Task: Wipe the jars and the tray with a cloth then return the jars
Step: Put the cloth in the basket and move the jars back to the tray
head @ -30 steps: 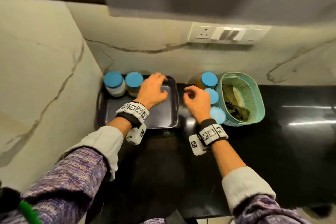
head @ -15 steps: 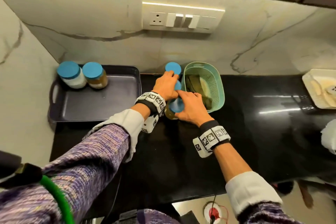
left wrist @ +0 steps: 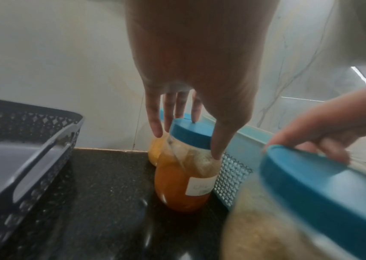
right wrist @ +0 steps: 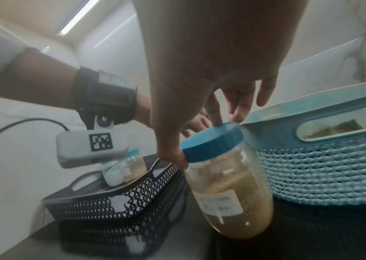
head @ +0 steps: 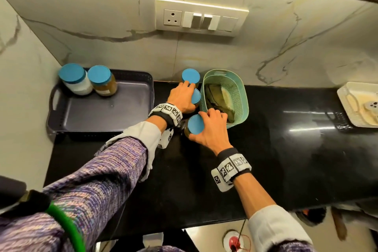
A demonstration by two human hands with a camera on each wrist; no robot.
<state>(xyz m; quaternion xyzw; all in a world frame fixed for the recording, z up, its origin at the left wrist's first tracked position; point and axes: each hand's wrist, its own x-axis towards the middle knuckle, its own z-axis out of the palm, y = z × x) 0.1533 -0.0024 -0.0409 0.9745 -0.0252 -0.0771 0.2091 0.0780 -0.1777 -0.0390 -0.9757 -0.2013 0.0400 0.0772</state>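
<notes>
Gripping jars by lids to return them | left hand [head: 181,96] fingers clamped on orange jar [left wrist: 184,177] | right hand [head: 211,129] fingers clamped on tan jar [right wrist: 229,190] | tray [head: 98,114] has free room beside two jars

Both forearms wear purple-and-white knitted sleeves [head: 92,180] ending in pale grey cuffs [head: 145,137] well behind the fingers. Between cuff and fingers, each wrist carries a black strap [right wrist: 102,98] with white square-patterned marker tiles [head: 231,168]. Under the left wrist hangs a white camera box [right wrist: 93,149] with one such marker and a black cable [right wrist: 21,123].
</notes>
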